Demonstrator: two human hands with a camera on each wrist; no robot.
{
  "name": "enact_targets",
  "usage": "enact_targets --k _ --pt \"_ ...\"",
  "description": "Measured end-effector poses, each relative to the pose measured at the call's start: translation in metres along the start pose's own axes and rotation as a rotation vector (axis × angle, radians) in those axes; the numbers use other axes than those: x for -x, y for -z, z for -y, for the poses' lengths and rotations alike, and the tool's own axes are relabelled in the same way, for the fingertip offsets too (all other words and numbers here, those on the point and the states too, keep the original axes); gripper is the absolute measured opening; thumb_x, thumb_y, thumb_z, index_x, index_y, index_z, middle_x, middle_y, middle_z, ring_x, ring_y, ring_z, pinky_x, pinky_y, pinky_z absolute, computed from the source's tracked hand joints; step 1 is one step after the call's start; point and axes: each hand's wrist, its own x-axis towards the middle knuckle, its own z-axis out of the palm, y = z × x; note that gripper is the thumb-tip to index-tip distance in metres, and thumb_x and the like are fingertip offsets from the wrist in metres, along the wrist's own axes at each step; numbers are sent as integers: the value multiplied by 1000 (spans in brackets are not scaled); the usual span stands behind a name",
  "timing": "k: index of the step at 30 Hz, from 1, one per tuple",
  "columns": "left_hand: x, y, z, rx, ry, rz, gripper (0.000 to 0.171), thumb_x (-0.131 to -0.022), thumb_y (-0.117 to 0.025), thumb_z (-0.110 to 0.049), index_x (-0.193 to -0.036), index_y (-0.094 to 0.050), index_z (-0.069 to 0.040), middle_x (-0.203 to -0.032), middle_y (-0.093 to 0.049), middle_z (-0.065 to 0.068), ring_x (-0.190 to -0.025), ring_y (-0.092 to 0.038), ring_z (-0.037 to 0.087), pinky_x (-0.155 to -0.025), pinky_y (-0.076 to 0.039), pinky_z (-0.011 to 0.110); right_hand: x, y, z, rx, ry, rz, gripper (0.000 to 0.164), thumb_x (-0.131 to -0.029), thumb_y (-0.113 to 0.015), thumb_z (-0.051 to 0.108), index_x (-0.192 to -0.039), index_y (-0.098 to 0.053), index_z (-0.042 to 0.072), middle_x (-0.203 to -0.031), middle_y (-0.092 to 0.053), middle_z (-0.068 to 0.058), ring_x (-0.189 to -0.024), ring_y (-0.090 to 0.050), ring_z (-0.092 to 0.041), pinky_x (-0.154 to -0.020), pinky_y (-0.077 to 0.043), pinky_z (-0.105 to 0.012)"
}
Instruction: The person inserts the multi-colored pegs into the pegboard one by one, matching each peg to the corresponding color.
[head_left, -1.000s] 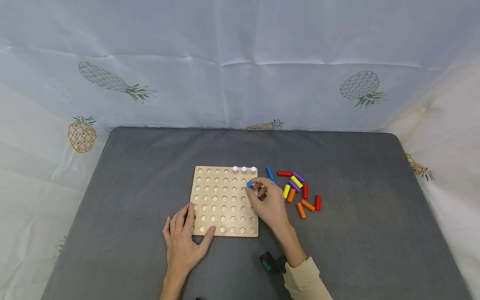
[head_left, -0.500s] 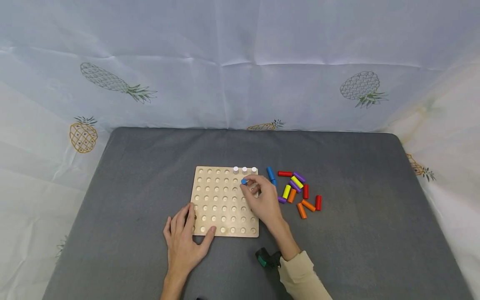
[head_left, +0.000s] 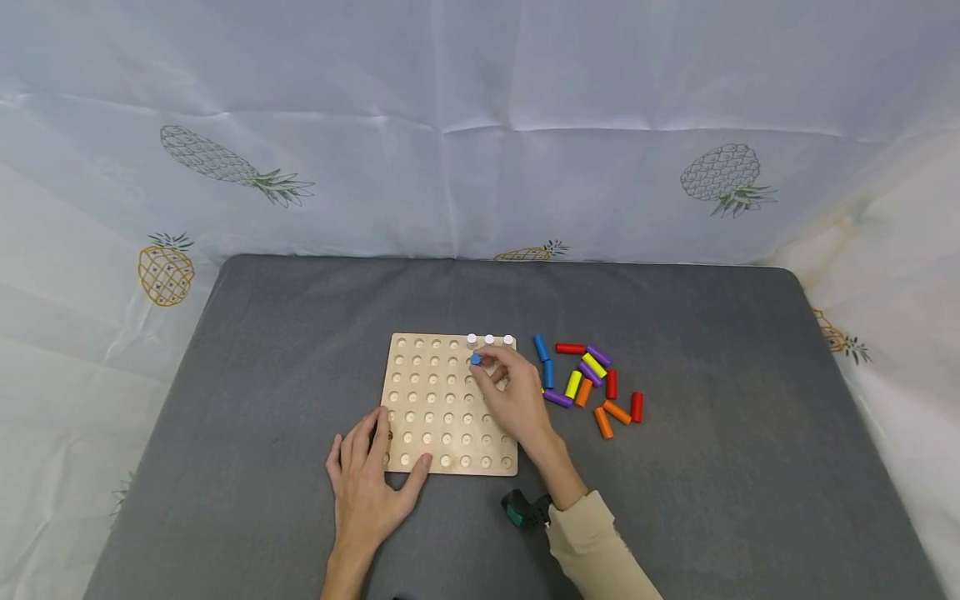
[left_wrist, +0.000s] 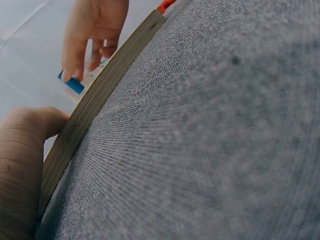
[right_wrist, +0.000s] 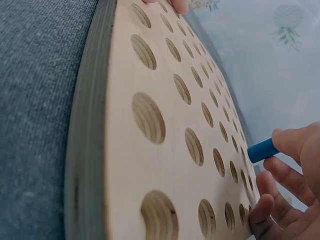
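A square wooden peg board [head_left: 417,407] with rows of round holes lies on the table. My left hand [head_left: 365,492] rests at its near left corner, fingers along the left side and thumb at the front edge. Between thumb and index finger my right hand [head_left: 517,400] pinches a blue peg [head_left: 476,360] over the board's second row from the back. In the right wrist view the blue peg [right_wrist: 262,150] sticks out from the fingertips, tilted, beside the holes; whether it touches one I cannot tell. Three white pegs [head_left: 489,340] stand in the back row at the right.
Right of the board lie loose pegs: blue [head_left: 548,374], red [head_left: 570,348], purple [head_left: 558,399], yellow [head_left: 573,384] and orange [head_left: 603,422]. A black device [head_left: 525,508] sits at the right wrist. A pineapple-printed curtain [head_left: 450,192] hangs behind the grey table [head_left: 712,467].
My right hand has moved left over the board, carrying the blue peg from near the right edge to below the leftmost white peg. The left hand has stayed in place.
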Motion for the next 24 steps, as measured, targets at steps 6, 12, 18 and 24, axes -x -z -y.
enact_targets --k 6,12,18,24 --pt "0 1 0 -6 -1 2 90 -78 -80 -42 -149 -49 2 -148 -52 23 -136 -43 40 -114 -18 70 -3 -4 1 15 -8 16 24 -95 -73 15 -117 -74 8 -98 -71 -7 -73 -60 -13 -61 -49 -18" --pt "0 1 0 -5 -7 -1 90 -77 -81 -41 -149 -49 2 -148 -52 23 -136 -44 41 -113 -18 71 -5 -6 1 39 -19 19 21 -94 -74 16 -114 -76 9 -97 -71 -6 -73 -59 -11 -60 -48 -18" --pt "0 0 0 -2 -13 -4 90 -77 -81 -41 -149 -49 3 -148 -53 24 -135 -44 42 -113 -18 72 -5 -7 2 86 -38 19 21 -93 -75 16 -113 -76 11 -97 -72 -4 -73 -58 -9 -62 -45 -18" --pt "0 0 0 0 -13 -7 90 -77 -81 -41 -148 -49 4 -148 -53 24 -135 -44 42 -113 -18 72 -6 -8 2 117 -43 12 23 -93 -75 18 -116 -77 12 -99 -72 -5 -74 -59 -9 -63 -47 -19"
